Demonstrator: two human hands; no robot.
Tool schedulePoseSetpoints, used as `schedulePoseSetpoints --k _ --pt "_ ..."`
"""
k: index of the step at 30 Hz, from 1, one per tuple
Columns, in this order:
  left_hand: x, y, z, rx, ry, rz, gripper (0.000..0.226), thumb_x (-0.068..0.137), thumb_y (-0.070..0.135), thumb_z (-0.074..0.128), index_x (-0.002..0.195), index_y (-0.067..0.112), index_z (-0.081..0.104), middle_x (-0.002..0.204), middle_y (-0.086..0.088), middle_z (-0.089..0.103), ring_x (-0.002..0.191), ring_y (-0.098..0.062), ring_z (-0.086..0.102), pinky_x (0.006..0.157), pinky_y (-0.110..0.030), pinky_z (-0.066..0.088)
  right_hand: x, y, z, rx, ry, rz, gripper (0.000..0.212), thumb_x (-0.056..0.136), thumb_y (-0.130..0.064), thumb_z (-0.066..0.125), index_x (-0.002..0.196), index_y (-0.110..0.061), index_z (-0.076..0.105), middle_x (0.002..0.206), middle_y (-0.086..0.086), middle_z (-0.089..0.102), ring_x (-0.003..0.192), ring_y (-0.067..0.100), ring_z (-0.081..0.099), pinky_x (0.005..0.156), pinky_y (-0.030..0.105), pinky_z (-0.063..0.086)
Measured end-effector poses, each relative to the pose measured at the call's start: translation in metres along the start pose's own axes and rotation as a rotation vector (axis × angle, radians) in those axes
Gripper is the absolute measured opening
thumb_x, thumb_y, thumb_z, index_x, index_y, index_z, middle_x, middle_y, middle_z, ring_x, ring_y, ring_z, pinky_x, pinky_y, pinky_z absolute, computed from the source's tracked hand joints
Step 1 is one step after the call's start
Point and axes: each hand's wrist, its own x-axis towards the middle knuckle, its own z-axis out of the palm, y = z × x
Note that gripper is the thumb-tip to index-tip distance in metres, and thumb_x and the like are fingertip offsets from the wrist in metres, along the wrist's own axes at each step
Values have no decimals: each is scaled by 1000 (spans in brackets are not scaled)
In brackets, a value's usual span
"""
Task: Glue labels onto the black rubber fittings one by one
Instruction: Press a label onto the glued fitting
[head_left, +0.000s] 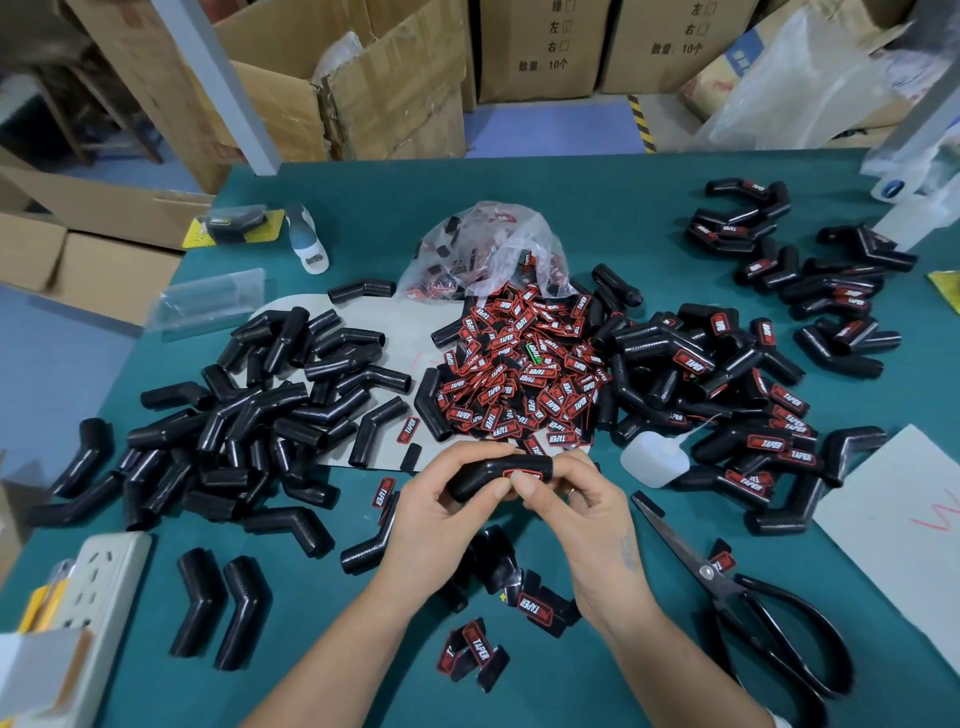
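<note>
Sprawling across the green table (623, 197) are the biggest masses: a heap of bare black rubber fittings (270, 395) on the left, a pile of already labelled fittings (737, 395) on the right, and between them a mound of red-and-black labels (519, 364). That mound spills from the mouth of a clear plastic bag (488, 249), which still has some labels inside. Beyond the table stand cardboard boxes (395, 88); what they hold cannot be seen. Black scissors (753, 603) lie at the right, near a small white glue bottle (654, 457) lying on its side.

At the near centre, the left hand (441, 504) curls its fingers around one bent fitting (488, 475), held above the table. The right hand (576, 499) grips the fitting's other end, its thumb pressing a label (522, 474) against the rubber. A few loose labels (475, 647) lie just below the wrists.
</note>
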Motion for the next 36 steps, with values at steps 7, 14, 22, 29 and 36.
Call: schedulePoseSetpoints --k 7,14,22,29,36 --pt "1 0 -2 -8 -18 -7 29 95 12 73 118 30 76 115 -4 74 98 -20 74 89 -27 59 0 -3 -2 -29 -19 -9 22 80 -45 83 87 -24 84 92 -7 64 88 12 61 91 33 50" --pt "2 -1 -3 -13 -35 -2 30 97 8 72 117 30 76 116 -6 74 99 -20 74 89 -26 59 -1 -6 -2 -21 -24 -2 25 81 -44 81 87 -20 83 94 -1 66 90 12 64 89 29 51" --pt "3 0 -6 49 -39 -14 25 95 21 71 116 34 75 115 -5 73 92 -14 69 80 -24 57 -1 -7 -1 -3 -21 9 24 80 -44 80 89 -22 83 92 -1 63 88 13 61 88 32 49" --pt "4 0 -6 33 -64 -27 22 96 27 72 116 34 72 117 -1 73 106 -15 68 90 -24 53 -2 -9 -1 -11 -24 10 24 81 -46 80 90 -24 83 91 -3 62 88 13 61 88 35 49" --pt "2 -5 0 -94 23 -76 16 89 27 77 105 31 74 108 4 74 91 -9 67 73 -23 54 -3 -8 1 -46 -37 -25 17 81 -46 79 86 -30 83 86 -2 58 83 12 57 83 27 49"
